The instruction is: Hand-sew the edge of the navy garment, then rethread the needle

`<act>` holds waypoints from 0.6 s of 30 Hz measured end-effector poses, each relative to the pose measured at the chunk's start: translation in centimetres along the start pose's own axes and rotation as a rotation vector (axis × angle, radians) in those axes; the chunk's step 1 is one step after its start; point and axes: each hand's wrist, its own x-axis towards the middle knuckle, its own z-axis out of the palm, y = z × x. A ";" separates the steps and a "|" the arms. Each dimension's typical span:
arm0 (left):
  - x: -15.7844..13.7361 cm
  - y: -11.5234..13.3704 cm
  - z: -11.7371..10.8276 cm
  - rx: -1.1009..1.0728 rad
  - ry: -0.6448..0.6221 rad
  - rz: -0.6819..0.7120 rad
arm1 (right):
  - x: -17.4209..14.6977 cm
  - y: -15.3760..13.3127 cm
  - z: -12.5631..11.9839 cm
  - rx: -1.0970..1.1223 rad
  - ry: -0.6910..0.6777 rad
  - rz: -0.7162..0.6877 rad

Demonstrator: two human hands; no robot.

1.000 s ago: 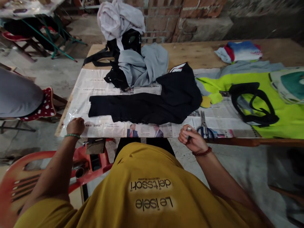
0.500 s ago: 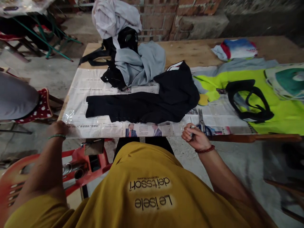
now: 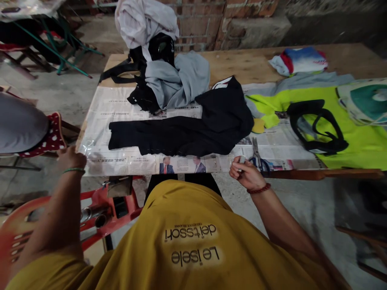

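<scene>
My right hand (image 3: 246, 173) is closed at the front edge of the table, pinching a small pale piece (image 3: 242, 159) that looks like chalk. Just right of it lies a pair of scissors (image 3: 256, 155) with dark blue handles, blades pointing away from me. My left hand (image 3: 71, 159) is at the table's left front corner; its fingers are dark and blurred. Between my hands, a black garment piece (image 3: 181, 135) is spread on newspaper (image 3: 99, 121), its narrow end toward the left. Its folded wider end (image 3: 225, 108) lies on the right.
Behind the black cloth sit grey fabric (image 3: 181, 78) and a white bundle (image 3: 145, 24). Neon yellow fabric (image 3: 326, 157), a black band (image 3: 317, 127) and a green-and-white iron (image 3: 369, 100) are on the right. A red plastic chair (image 3: 105, 225) stands below left; another person's leg (image 3: 21, 125) is left.
My left hand has shifted slightly left and up at the table corner. My right hand has turned a little, showing more of the pale piece. The black cloth lies as before.
</scene>
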 end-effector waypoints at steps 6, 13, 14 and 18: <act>-8.5 12.5 -2.2 -0.386 0.113 0.398 | 0.8 1.0 3.8 -0.085 -0.042 -0.050; -19.7 25.7 0.2 -1.187 -0.827 0.689 | 1.2 2.9 9.4 -0.140 -0.169 -0.075; -20.6 26.6 0.6 -1.211 -0.995 0.664 | 1.2 3.1 9.9 -0.148 -0.161 -0.082; -21.9 27.8 1.1 -1.178 -1.291 0.682 | 1.1 3.4 10.4 -0.175 -0.089 -0.120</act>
